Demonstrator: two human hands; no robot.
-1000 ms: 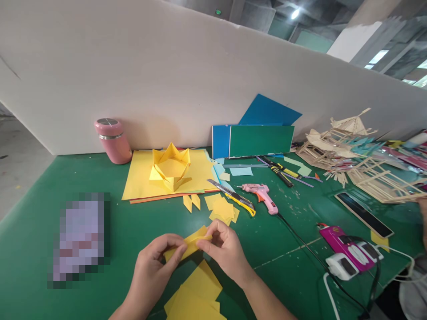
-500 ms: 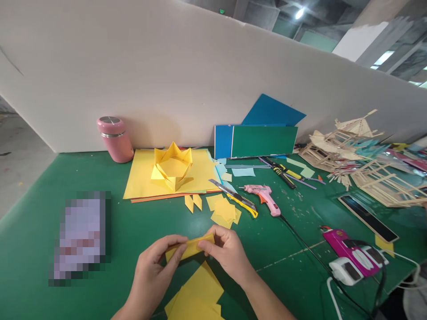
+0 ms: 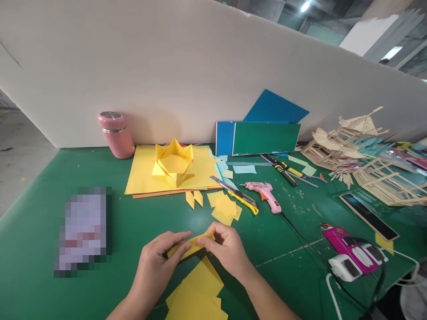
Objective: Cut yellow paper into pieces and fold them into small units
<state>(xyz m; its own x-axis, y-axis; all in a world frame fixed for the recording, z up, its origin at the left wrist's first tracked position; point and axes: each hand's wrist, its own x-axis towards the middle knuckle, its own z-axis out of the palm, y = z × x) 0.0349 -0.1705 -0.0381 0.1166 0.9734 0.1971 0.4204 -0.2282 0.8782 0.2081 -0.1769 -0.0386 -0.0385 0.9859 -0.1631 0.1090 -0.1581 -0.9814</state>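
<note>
A narrow folded strip of yellow paper (image 3: pixel 191 246) is held low over the green table (image 3: pixel 133 231). My left hand (image 3: pixel 156 266) pinches its left end and my right hand (image 3: pixel 227 251) pinches its right end, fingers closed on it. Under my wrists lie a few yellow paper squares (image 3: pixel 196 293). Further back, a folded yellow paper crown shape (image 3: pixel 174 162) rests on a stack of yellow sheets (image 3: pixel 143 175).
Loose yellow scraps (image 3: pixel 223 206), a yellow utility knife (image 3: pixel 238 195) and a pink glue gun (image 3: pixel 265 195) lie mid-table. A pink flask (image 3: pixel 115 134) stands by the white partition. Blue and green card (image 3: pixel 263 135), stick models (image 3: pixel 363 151), a magenta device (image 3: pixel 342 242) and a white plug with cables sit right.
Both hands stay pinched on the yellow strip, which has flattened slightly. The view has tipped a little, shifting everything slightly.
</note>
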